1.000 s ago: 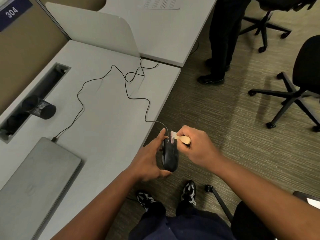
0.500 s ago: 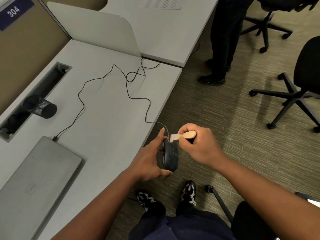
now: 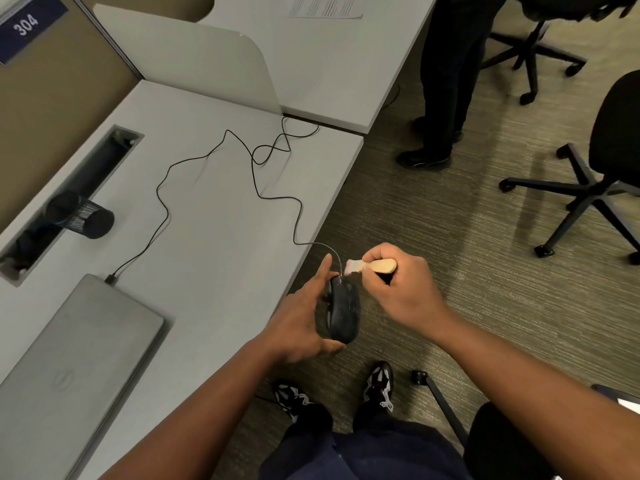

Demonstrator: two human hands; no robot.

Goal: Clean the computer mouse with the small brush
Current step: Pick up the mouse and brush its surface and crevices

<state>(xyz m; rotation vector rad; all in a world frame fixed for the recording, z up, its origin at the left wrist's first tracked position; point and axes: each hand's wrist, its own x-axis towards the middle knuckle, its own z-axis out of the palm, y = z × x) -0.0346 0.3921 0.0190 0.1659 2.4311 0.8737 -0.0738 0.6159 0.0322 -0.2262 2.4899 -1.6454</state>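
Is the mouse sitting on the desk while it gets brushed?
No, the left hand holds the mouse up in the air past the desk edge, over the carpet.

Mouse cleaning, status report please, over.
Left hand holds mouse off the desk edge. Right hand grips small brush, bristles at the mouse's cable end. Cable trails slack across the desk; nothing in the way.
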